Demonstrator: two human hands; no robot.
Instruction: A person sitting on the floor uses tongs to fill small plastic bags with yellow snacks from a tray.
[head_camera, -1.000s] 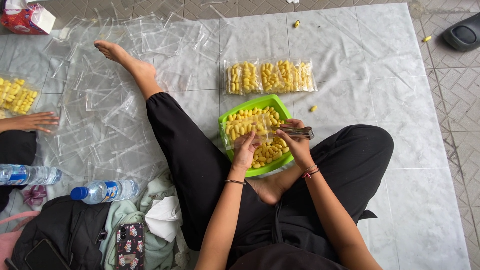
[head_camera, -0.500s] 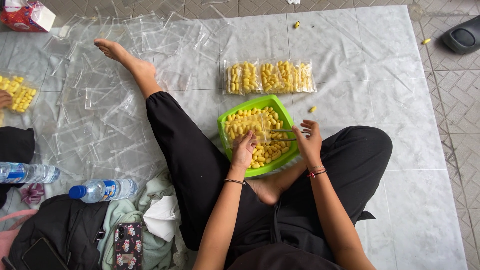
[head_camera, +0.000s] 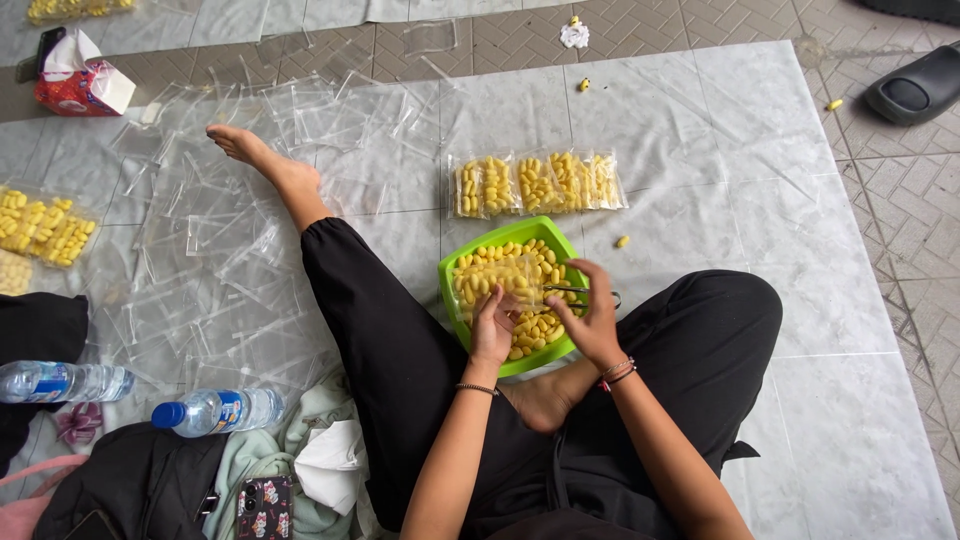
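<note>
Filled bags (head_camera: 537, 183) lie beyond the tub (head_camera: 452, 270); bottles (head_camera: 215, 411) left.

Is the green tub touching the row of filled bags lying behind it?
Apart. The head view shows a strip of bare grey sheet between the far rim of the green tub and the row of filled bags.

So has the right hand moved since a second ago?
Yes. The right hand has shifted slightly toward the body over the green basket, from its far-right rim, and no longer holds a filled bag up.

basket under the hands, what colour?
Bright green basket, full of yellow pieces; seen in the head view.
</note>
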